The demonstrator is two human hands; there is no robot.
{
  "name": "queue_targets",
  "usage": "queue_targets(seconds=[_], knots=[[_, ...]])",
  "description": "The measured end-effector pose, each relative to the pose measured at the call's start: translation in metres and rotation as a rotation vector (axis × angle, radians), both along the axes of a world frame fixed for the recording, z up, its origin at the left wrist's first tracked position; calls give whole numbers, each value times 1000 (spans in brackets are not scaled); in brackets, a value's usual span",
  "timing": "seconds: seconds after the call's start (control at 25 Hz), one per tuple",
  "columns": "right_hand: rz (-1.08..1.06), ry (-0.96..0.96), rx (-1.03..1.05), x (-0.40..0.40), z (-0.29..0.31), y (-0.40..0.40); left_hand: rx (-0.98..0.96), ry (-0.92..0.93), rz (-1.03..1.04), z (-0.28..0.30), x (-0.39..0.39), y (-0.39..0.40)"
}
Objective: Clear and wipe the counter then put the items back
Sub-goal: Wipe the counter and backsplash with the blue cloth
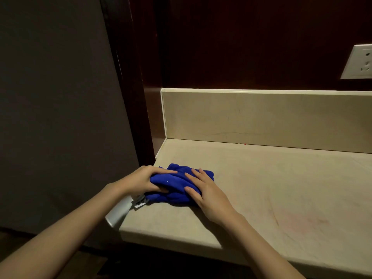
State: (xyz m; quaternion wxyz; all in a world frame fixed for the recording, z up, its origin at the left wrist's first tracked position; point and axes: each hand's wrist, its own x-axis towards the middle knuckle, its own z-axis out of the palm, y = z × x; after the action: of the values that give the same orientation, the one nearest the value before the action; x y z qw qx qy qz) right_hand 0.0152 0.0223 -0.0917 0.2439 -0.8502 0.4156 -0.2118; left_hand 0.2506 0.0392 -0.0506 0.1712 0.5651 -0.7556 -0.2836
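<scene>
A crumpled blue cloth [177,185] with a white tag [141,202] lies at the near left corner of the beige counter [281,188]. My left hand [141,180] grips the cloth's left side, with fingers over the top and the thumb tucked against it. My right hand [209,196] presses on the cloth's right side with straight fingers. No other items show on the counter.
A beige backsplash [261,117] runs along the back under a dark wood wall. A white wall socket [360,63] sits at the upper right. A grey panel [56,97] stands left of the counter. A white strip [118,213] lies at the counter's left edge under my wrist.
</scene>
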Motion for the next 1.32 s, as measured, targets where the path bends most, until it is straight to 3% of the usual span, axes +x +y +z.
queue_targets(seconds=[0.36, 0.6, 0.68, 0.8, 0.96, 1.32], knots=[[-3, 0, 25, 25, 3, -130, -52, -122, 90, 9, 6, -112], [33, -13, 37, 24, 5, -177, -78, -514, 86, 11, -10, -153], [44, -35, 43, 24, 5, -184, 53, -460, 69, 18, -13, -161], [48, -65, 34, 25, 4, -192, 133, -161, 182, 12, -23, -163], [17, -51, 19, 31, 5, -199, -76, -264, 260, -6, -33, -162], [-107, -83, 41, 39, 6, -173, -35, -455, 142, 1, -15, -170]])
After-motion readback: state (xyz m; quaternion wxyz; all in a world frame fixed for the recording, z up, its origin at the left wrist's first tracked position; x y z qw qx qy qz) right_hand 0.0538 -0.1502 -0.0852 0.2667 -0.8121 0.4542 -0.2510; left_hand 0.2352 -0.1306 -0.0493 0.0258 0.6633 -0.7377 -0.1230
